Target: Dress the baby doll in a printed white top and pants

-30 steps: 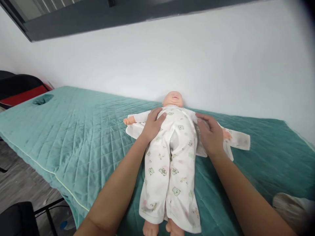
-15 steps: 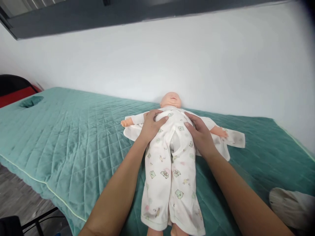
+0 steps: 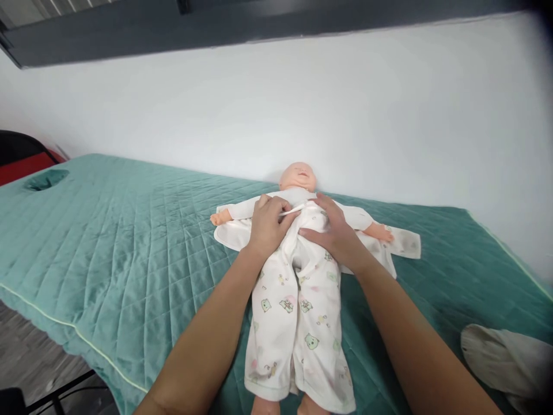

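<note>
Fingers of the left hand (image 3: 271, 226) pinch the waistband (image 3: 290, 211) of the printed baby pants (image 3: 316, 302); right hand (image 3: 334, 230) spreads thumb and fingers over the waist's right side, grip unclear. Baby doll (image 3: 298, 176) lies face-up mid-scene on green quilted cover (image 3: 151, 248), head far.

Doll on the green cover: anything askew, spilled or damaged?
The pants look askew, waistband bunched between the left hand and right hand. A sleeve lies flat beside the doll, no arm inside. No spill or damage shows.
</note>
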A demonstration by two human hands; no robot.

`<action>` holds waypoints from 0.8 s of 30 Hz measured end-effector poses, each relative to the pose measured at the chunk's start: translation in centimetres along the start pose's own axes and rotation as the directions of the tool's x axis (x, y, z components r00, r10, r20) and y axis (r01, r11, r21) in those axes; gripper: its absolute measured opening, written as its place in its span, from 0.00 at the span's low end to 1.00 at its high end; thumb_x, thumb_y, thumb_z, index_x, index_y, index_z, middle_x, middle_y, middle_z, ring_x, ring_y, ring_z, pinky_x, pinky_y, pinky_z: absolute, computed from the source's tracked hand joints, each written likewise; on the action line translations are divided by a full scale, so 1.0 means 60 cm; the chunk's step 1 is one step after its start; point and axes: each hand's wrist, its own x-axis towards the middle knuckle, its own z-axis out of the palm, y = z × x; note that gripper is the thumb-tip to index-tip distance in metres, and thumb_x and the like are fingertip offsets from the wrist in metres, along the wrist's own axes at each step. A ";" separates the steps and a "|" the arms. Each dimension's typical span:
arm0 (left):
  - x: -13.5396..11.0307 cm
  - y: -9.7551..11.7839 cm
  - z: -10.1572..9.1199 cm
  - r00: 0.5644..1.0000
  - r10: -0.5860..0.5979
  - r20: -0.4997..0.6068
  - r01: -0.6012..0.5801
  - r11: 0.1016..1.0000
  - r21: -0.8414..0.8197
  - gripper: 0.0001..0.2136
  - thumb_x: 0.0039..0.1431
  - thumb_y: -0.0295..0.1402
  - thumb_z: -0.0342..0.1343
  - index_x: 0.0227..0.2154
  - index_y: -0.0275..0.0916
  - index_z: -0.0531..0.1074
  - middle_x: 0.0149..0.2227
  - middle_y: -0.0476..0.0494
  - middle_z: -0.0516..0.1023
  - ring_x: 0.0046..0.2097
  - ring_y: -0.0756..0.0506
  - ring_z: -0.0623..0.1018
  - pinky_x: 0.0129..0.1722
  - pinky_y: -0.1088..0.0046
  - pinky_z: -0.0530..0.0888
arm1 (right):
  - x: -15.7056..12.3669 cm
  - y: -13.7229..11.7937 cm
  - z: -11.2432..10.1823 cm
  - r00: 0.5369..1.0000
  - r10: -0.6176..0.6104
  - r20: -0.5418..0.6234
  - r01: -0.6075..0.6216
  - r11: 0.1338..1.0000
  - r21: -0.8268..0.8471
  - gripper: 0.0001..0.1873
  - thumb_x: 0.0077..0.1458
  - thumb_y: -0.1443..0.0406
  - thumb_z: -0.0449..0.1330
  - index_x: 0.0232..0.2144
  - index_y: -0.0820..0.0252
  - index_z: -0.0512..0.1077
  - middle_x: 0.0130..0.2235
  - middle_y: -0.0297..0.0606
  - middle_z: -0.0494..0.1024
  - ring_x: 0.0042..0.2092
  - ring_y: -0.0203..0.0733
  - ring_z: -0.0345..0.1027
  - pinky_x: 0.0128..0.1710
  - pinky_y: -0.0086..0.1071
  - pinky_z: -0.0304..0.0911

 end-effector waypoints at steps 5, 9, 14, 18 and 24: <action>-0.008 0.003 0.000 0.996 0.091 0.014 -0.092 0.983 0.156 0.11 0.70 0.42 0.50 0.34 0.43 0.70 0.36 0.44 0.78 0.43 0.43 0.71 0.48 0.64 0.67 | 0.001 -0.008 0.004 0.998 -0.036 -0.047 0.031 0.996 -0.089 0.28 0.45 0.53 0.71 0.47 0.51 0.67 0.71 0.41 0.55 0.72 0.58 0.45 0.70 0.56 0.42; -0.011 -0.004 0.004 0.989 0.145 -0.026 -0.139 0.975 0.174 0.14 0.71 0.42 0.46 0.34 0.42 0.71 0.34 0.43 0.78 0.41 0.43 0.71 0.45 0.64 0.66 | -0.003 -0.005 0.008 0.991 -0.122 -0.060 0.111 0.980 -0.167 0.22 0.49 0.53 0.68 0.40 0.52 0.65 0.69 0.41 0.59 0.71 0.58 0.45 0.69 0.57 0.42; -0.014 -0.017 0.014 0.946 0.266 -0.184 -0.231 0.954 0.190 0.16 0.73 0.42 0.42 0.33 0.41 0.70 0.30 0.44 0.75 0.37 0.43 0.70 0.40 0.65 0.64 | -0.016 -0.006 0.017 0.989 -0.130 -0.076 0.116 0.979 -0.168 0.22 0.52 0.54 0.67 0.45 0.52 0.65 0.69 0.42 0.59 0.72 0.57 0.43 0.70 0.56 0.41; -0.017 -0.021 0.017 0.937 0.247 -0.246 -0.204 0.961 0.187 0.17 0.73 0.42 0.40 0.34 0.41 0.70 0.30 0.43 0.74 0.36 0.43 0.70 0.39 0.65 0.63 | -0.022 -0.007 0.022 0.989 -0.115 -0.091 0.096 0.977 -0.189 0.21 0.53 0.53 0.67 0.46 0.52 0.68 0.69 0.42 0.58 0.72 0.57 0.42 0.70 0.56 0.41; -0.019 -0.021 0.017 0.946 0.168 -0.278 -0.130 0.980 0.150 0.19 0.73 0.43 0.40 0.30 0.41 0.69 0.27 0.44 0.71 0.34 0.44 0.69 0.38 0.65 0.61 | -0.029 -0.005 0.026 0.961 -0.198 -0.192 0.142 0.952 -0.272 0.17 0.51 0.54 0.69 0.35 0.54 0.67 0.63 0.43 0.67 0.65 0.57 0.55 0.66 0.54 0.50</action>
